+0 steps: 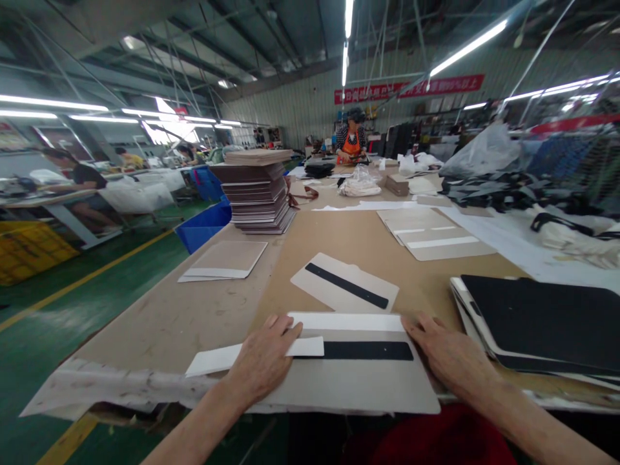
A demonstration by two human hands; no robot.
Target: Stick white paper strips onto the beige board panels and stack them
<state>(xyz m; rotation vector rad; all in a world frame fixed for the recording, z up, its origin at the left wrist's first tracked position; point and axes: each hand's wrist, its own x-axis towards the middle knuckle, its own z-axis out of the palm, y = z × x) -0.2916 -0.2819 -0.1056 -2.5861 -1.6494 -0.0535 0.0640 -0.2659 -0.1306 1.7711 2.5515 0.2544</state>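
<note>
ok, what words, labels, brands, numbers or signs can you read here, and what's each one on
"95%以上": right end of the long red banner with white characters at the back.
Rest of that banner: too blurred to read surely.
Slanting red strip at far right: too blurred to read.
Flat grey rectangular board nearest the camera: no text visible.
No brand or label is readable.

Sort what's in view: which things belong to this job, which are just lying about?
Likely the job:
pale board between the left hand and right hand
far white strip along its edge
black strip on it
near white strip, under the left hand

Likely lying about:
blue bin
yellow crate
clear plastic bag
</note>
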